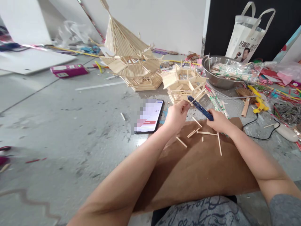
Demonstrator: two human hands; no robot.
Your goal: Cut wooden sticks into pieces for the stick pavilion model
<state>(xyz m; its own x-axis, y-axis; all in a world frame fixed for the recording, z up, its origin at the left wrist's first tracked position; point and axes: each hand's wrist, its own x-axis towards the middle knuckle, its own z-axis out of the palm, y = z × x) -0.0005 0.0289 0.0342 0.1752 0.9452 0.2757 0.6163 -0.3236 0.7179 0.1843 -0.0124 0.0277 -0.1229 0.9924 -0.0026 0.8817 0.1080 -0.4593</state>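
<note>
My right hand (218, 120) is closed around the near end of a slim, dark blue hand tool (201, 109) with a notched edge; its exact kind is hard to make out. The tool points up and left, its far end close to the fingertips of my left hand (178, 113). Those fingers are pinched on a thin wooden stick (192, 101), of which only a short pale piece shows against the tool. Below both hands, several cut sticks (207, 133) lie on a brown board (199, 169). Just beyond the hands stands a small, roofed stick model (184, 82).
A phone (150, 116) lies left of my left forearm. Behind it rises a taller stick pagoda (131, 59). A steel bowl (218, 82) of wrapped sticks, a yellow glue gun (260, 103) with its black cord, and a white bag (246, 37) are at the right. A purple packet (69, 70) lies left.
</note>
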